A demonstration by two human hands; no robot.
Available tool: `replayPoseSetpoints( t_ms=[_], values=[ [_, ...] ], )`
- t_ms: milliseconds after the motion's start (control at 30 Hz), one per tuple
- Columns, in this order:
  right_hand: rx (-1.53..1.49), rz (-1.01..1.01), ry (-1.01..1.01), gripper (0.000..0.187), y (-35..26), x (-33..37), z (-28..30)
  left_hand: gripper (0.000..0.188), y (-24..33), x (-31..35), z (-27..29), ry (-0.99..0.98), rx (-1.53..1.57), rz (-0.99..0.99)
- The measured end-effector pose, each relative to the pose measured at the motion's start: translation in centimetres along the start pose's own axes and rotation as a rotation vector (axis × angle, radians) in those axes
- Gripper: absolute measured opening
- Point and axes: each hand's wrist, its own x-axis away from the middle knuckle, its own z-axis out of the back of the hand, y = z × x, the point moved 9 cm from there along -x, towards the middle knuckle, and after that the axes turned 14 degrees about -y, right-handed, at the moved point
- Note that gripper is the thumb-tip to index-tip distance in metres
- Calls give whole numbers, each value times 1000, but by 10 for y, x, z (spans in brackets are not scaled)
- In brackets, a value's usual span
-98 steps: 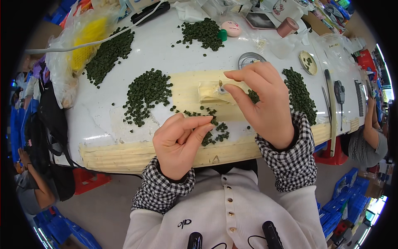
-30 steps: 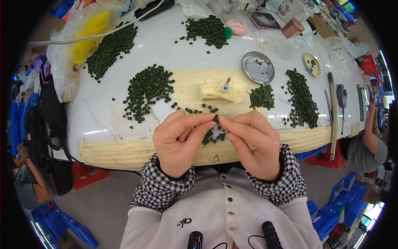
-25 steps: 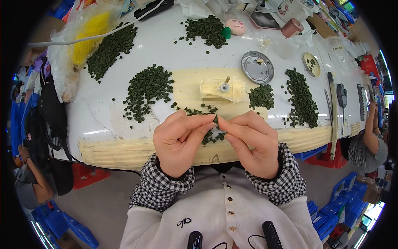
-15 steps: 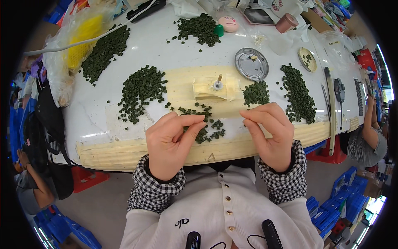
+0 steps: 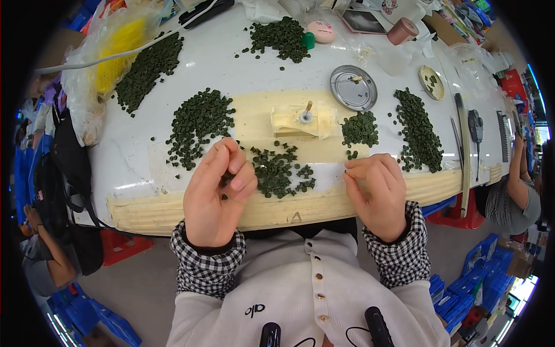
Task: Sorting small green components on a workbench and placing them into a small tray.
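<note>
My left hand [image 5: 215, 194] is raised over the table's near edge, palm turned up. Its fingers are loosely curled and apart, and I see nothing held in them. Thumb and forefinger of my right hand [image 5: 378, 194] are pinched together, with a tiny dark piece [image 5: 346, 171] at the tips. Between the hands lies a loose pile of small dark green parts [image 5: 276, 170]. Beyond it stands a small tape-wrapped block [image 5: 289, 120] with a thin upright pin [image 5: 309, 109] in a pale collar. A smaller green pile [image 5: 359, 128] lies beyond my right hand.
More green piles lie left [image 5: 199, 121], far left [image 5: 147, 72], at the back [image 5: 283, 39] and right [image 5: 417, 133]. A round metal lid [image 5: 353, 88] and a cream dish [image 5: 431, 82] hold small bits. A screwdriver-like tool [image 5: 475, 130] lies at the right. Other people sit at both sides.
My left hand has moved left, turned palm up, and its pinch has loosened. My right hand has dropped slightly and stays pinched.
</note>
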Motion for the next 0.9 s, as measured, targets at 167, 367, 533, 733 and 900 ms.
replayPoseSetpoints(
  t_ms=[167, 367, 533, 733, 900],
  values=[
    [-166, 3, 65, 20, -4, -2, 5, 28, -20, 1, -3, -96, 161, 82],
    [-640, -128, -30, 19, 9, -1, -9, 26, -36, 2, -15, 13, 102, 163],
    [-1305, -353, -105, 18, 22, 6, -39, 31, -43, 1, -18, -182, 150, 193],
    [-1566, -358, -179, 22, 23, 7, -56, 33, -43, 0, -24, -122, 54, 213],
    [-1600, -329, -169, 23, 21, 5, -60, 31, -43, 1, -23, -71, -77, 214]
  ],
)
